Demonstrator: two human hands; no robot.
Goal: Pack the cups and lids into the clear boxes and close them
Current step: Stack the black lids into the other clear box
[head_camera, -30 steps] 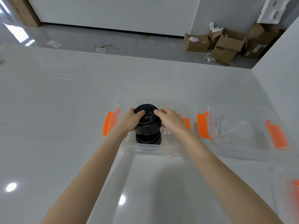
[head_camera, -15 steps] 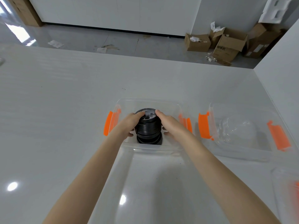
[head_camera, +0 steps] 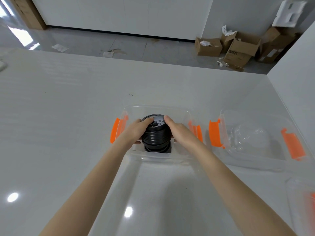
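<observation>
A stack of black lids [head_camera: 156,136] stands inside a clear box [head_camera: 158,108] with orange side clips at the table's middle. My left hand [head_camera: 138,130] grips the stack from the left, thumb on the top lid. On the right side, my right hand [head_camera: 179,132] cups the stack. A second clear box [head_camera: 255,160] with orange clips sits to the right and holds clear plastic cups [head_camera: 247,137]. A clear box lid [head_camera: 162,193] lies on the table under my forearms.
The white table [head_camera: 59,125] stretches wide to the left. Part of another clear box with an orange clip [head_camera: 305,201] shows at the lower right edge. A white wall [head_camera: 296,86] borders the table's right side. Cardboard boxes [head_camera: 238,48] lie on the floor beyond.
Both hands have lowered the stack of black lids deeper into the middle box. My fingers have slid down around its sides.
</observation>
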